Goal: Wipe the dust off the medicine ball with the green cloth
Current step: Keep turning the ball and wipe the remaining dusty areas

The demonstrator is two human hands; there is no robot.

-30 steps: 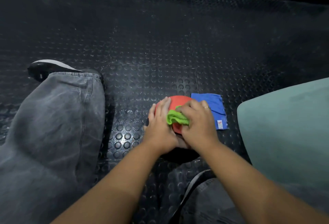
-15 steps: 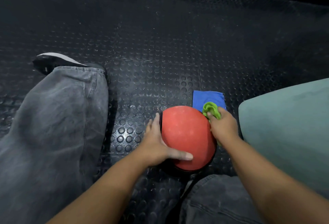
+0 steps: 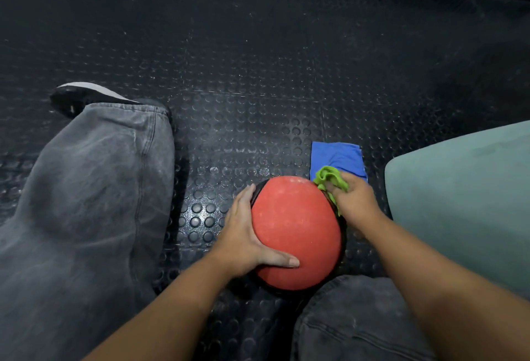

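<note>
The round red rubber medicine ball (image 3: 295,231) sits on the black studded rubber floor (image 3: 258,88). The left hand (image 3: 243,234) braces its left side, grip flat and uncurled. The right hand (image 3: 355,200) bunches the crumpled green cloth (image 3: 329,178) in its grip against the ball's upper right, beside a folded blue cloth (image 3: 335,157).

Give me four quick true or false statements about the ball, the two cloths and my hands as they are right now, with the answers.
1. The right hand holds the green cloth against the far right side of the medicine ball. True.
2. The left hand is lifted clear of the ball. False: it rests on the ball's left side, thumb across the near face.
3. The blue cloth lies flat on the floor beyond the ball. True.
4. The ball sits on the teal cushion. False: the cushion is off to its right, not under it.
</note>
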